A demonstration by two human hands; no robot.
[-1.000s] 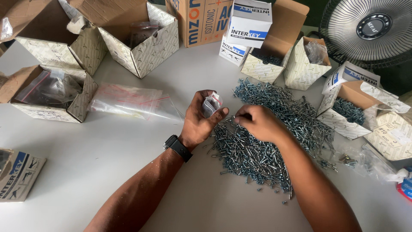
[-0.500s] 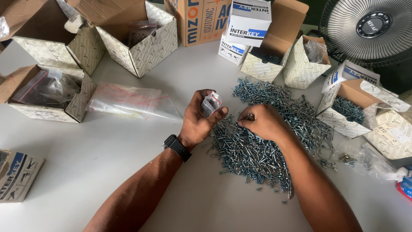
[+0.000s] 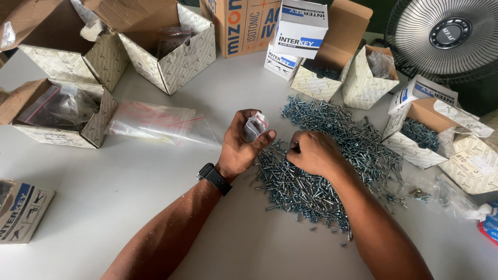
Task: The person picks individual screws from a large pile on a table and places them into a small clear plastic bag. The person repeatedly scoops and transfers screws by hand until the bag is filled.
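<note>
Left hand (image 3: 239, 145) has its fingers wrapped around a small clear bag (image 3: 254, 126), held just above the counter (image 3: 155, 197). Right hand (image 3: 313, 153) is clenched, pinching screws off the screw pile (image 3: 332, 155). Bag looks only partly filled; most of the pile remains loose.

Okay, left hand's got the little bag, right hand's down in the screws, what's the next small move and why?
Probably lift the right hand with its pinch of screws and carry it across to the small bag. The left hand holds that bag up beside the pile of screws, apparently with its mouth up, while the right hand's fingers are closed down on the pile, so the grab looks made.
</note>
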